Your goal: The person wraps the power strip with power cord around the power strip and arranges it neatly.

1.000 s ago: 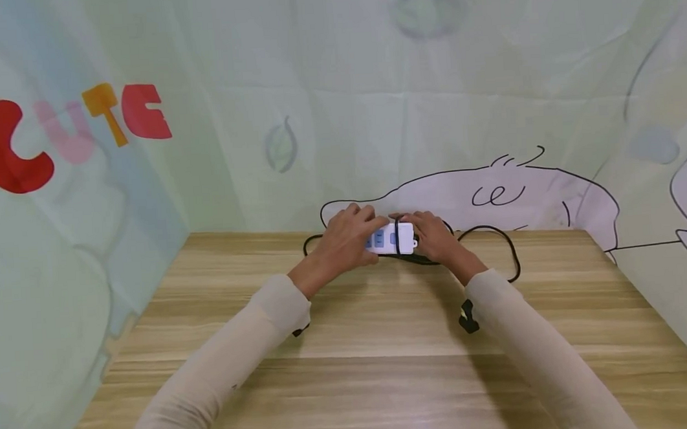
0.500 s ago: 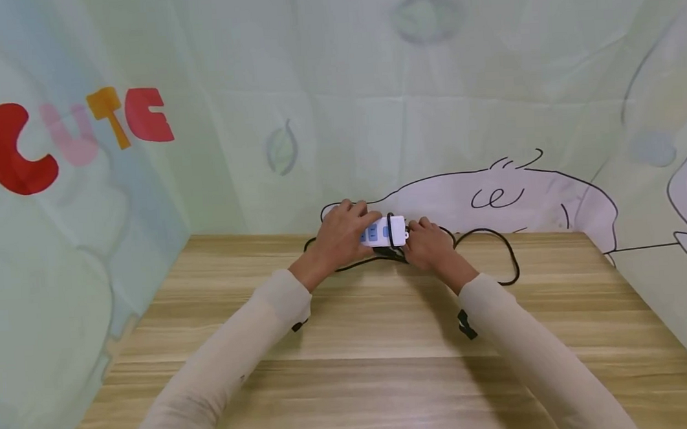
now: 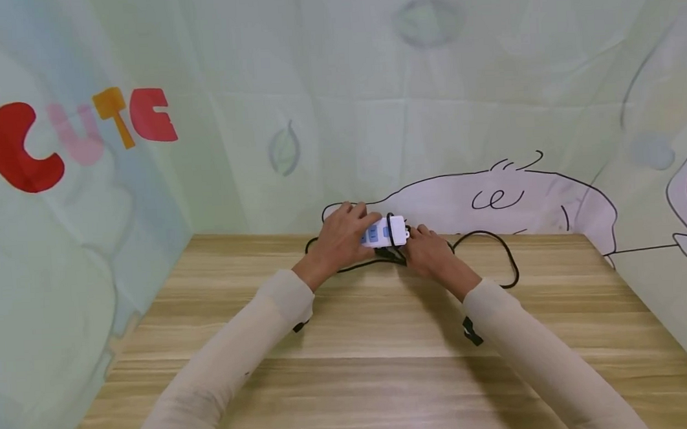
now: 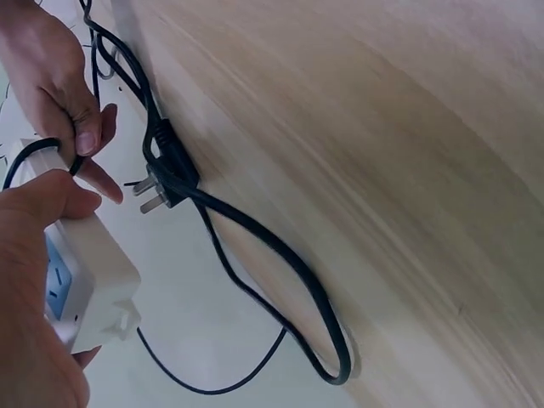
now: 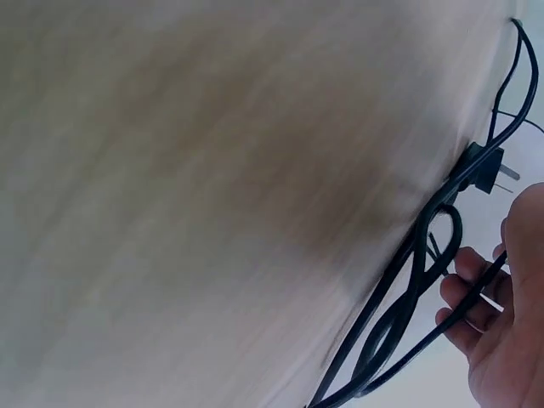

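My left hand [image 3: 341, 237] grips a white power strip [image 3: 399, 232] with blue socket faces at the back of the table. A turn of black cord [image 3: 390, 230] wraps over the strip near its right end. Just right of that end, my right hand [image 3: 430, 252] has its fingers curled round the cord, which runs between thumb and fingers in the right wrist view [image 5: 472, 297]. A black plug [image 4: 176, 166] with metal prongs lies below the strip among the cord loops, in the left wrist view. The left hand covers the strip's left part.
A loop of the cord [image 3: 515, 260] spreads on the wooden table [image 3: 381, 381] to the right of my hands. Directly behind the table hangs a printed cloth backdrop [image 3: 351, 143], with more cloth at both sides.
The power strip has shifted slightly left with my left hand. My right hand has come off the strip's right end and moved down onto the cord; over the last half second little changes.
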`<state>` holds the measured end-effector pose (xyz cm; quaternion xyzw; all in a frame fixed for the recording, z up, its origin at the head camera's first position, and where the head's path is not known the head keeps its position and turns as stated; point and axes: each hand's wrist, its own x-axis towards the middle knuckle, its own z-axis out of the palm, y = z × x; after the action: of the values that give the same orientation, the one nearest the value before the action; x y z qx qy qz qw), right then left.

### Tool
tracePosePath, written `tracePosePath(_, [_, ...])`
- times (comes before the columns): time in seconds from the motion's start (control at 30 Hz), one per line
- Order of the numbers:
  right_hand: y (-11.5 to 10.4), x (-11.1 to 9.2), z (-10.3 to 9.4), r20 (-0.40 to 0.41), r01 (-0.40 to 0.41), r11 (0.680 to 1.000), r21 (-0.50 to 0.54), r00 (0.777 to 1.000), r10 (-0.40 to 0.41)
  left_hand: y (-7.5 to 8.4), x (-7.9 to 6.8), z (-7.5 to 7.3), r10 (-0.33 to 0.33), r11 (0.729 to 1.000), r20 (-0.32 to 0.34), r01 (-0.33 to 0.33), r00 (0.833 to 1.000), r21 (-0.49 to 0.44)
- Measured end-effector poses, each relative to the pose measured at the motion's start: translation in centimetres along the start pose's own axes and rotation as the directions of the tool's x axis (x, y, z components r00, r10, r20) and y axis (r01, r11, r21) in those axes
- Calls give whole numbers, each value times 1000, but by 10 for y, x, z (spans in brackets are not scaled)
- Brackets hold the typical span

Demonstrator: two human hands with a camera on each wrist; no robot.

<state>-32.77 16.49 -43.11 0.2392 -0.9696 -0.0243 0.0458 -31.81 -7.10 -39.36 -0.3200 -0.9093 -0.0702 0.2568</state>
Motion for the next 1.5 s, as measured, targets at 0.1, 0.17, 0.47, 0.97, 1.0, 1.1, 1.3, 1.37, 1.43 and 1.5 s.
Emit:
tracePosePath(0.1, [1,-1,3,-28,26,1000,-2,999,-26,-1,0,3,-6,1000,-5,6,1000,-12])
tracePosePath(0.17, [1,-1,4,-45,46,999,2,998,-46,-2,0,4,-13,1000,-9,13,1000,-13])
tracePosePath(0.47, [-2,-4,4,-89,68,994,86,994,-60,-8,1,5,-67,998,-39,68,997,14])
tracePosePath(0.97, [0,-18,10,-387,313,929,196,896,-220,0,1,-7,-65,995,0,64,998,72])
tracePosePath(1.0, [1,-20,9,-397,332,926,182,886,-239,1,0,-8,-55,995,-6,55,998,78])
tracePosePath(1.1, [1,-23,5,-389,356,924,138,878,-280,2,-3,-10,-29,995,-24,31,999,97])
tracePosePath(1.3, [-2,-28,0,-419,381,923,57,848,-324,5,-8,-9,-3,993,-36,8,999,116])
tracePosePath(1.37, [-4,-30,0,-447,385,921,50,834,-324,5,-9,-8,16,992,-49,-9,999,127])
tracePosePath(1.43, [-5,-31,0,-474,383,922,55,823,-313,6,-9,-5,37,990,-64,-27,997,139])
tracePosePath(1.5, [-7,-32,0,-493,376,923,85,821,-289,6,-9,-4,58,987,-79,-45,995,157])
